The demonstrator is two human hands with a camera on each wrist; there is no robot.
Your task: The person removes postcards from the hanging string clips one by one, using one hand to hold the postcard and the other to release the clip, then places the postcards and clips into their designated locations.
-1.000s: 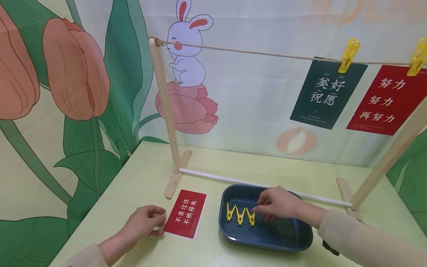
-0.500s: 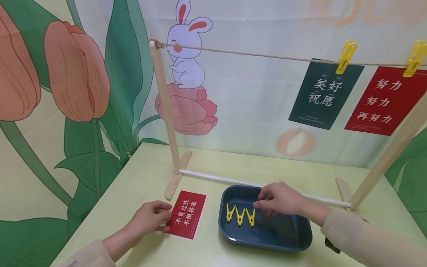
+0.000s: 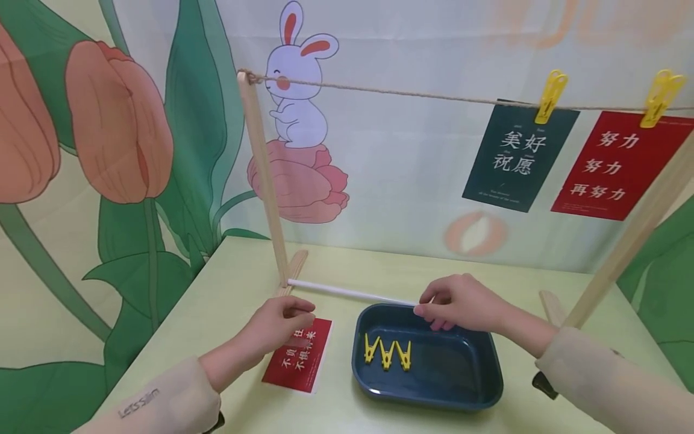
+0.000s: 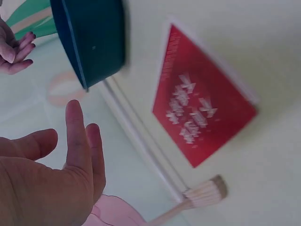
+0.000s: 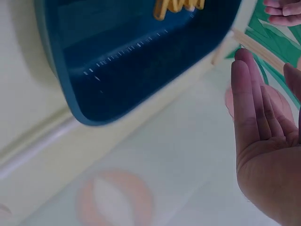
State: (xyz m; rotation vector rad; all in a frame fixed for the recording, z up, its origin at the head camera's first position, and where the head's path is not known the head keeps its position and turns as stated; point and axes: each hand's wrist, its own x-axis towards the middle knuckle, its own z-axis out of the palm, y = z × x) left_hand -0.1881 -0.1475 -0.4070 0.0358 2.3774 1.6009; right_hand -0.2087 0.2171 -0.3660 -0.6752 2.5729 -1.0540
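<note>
Raised left hand [image 3: 273,328], loose-fingered and empty, above red card [image 3: 295,370] at nine o'clock from blue tray [image 3: 428,402]; drew right hand [image 3: 461,304] up too, likewise empty, to tray's one o'clock rim, leaving three yellow clips [image 3: 387,357] inside at nine o'clock; apparently yet to take up card or clips

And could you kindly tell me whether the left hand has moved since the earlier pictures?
Yes, in the head view the left hand has moved up and right, from the left edge of the red card to partly covering it.
</note>
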